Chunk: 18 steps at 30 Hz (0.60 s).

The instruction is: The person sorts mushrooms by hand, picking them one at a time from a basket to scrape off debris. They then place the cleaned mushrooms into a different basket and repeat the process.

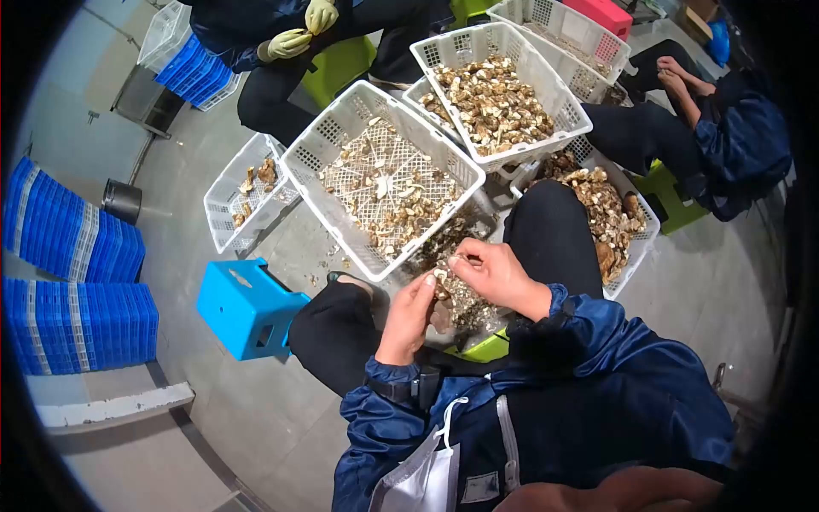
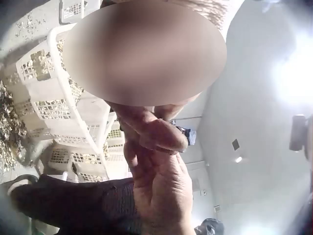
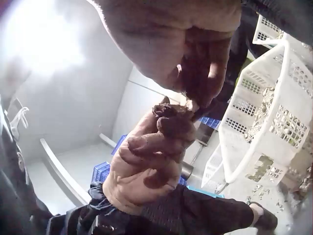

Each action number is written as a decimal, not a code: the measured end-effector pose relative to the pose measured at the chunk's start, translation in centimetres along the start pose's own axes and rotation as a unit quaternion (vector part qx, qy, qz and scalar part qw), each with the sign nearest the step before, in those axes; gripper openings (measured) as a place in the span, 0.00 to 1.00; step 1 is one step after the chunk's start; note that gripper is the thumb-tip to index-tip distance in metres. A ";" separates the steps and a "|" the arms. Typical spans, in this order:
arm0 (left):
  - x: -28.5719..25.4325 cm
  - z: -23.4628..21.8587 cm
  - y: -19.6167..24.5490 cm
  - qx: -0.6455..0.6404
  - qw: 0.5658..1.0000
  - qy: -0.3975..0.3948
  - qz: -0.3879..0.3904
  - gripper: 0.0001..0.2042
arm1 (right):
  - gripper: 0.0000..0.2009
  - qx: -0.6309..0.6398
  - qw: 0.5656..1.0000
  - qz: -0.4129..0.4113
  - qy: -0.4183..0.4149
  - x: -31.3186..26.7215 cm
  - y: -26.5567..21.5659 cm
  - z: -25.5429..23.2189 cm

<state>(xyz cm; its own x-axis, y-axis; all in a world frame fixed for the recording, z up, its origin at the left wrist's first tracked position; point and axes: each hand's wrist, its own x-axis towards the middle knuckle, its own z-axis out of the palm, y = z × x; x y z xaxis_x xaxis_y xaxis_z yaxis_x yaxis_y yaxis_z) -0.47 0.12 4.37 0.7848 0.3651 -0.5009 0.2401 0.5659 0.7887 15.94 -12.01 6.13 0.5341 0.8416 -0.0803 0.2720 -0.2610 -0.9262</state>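
Note:
Both hands meet in front of the body over the lap. In the head view the left hand grips a small mushroom piece, and the right hand pinches at its upper end. The right wrist view shows the dark, ragged piece between the curled fingers of the left hand; the right hand comes from above, its fingertips at a pale bit. A blurred patch hides much of the left wrist view, where the right hand rises from below.
A large white crate with scattered mushroom pieces stands ahead. Fuller crates are beyond and right, a small one left. A blue stool is by the left knee. Two other people sit opposite. Blue crates are stacked far left.

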 end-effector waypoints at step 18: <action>0.3 0.3 0.2 0.026 0.999 0.008 0.033 0.20 | 0.09 0.027 0.991 -0.132 -0.011 0.0 0.5 0.0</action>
<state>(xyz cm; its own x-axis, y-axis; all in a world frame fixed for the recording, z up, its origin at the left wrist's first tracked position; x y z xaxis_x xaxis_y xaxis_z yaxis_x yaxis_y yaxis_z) -0.01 0.10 4.49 0.7913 0.4119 -0.4518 0.2178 0.5007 0.8378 16.04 -12.16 5.63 0.4314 0.8878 0.1603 0.3562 -0.0044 -0.9344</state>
